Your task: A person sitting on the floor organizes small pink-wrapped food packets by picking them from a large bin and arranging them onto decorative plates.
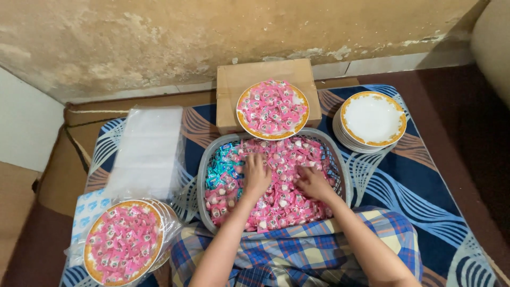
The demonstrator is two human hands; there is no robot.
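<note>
Resting palms-down in a grey plastic basket (340, 175), both hands press into a heap of small wrapped sweets (287, 199), mostly pink with a blue patch at the left. The left hand (256, 175) has its grip spread wide over the pile; the right hand (313, 183) curls loosely, and whether it holds any I cannot tell. Nearer, at the left, a plate of pink sweets (123, 242) sits on a stack. Beyond the basket, another filled plate (272, 109) rests on a cardboard box (234, 85), with empty plates (373, 119) stacked to the right.

Pink sachets (281, 180), grey basket (204, 175), gold-rimmed white plates (373, 119), blue swirled mat (425, 191)
</note>
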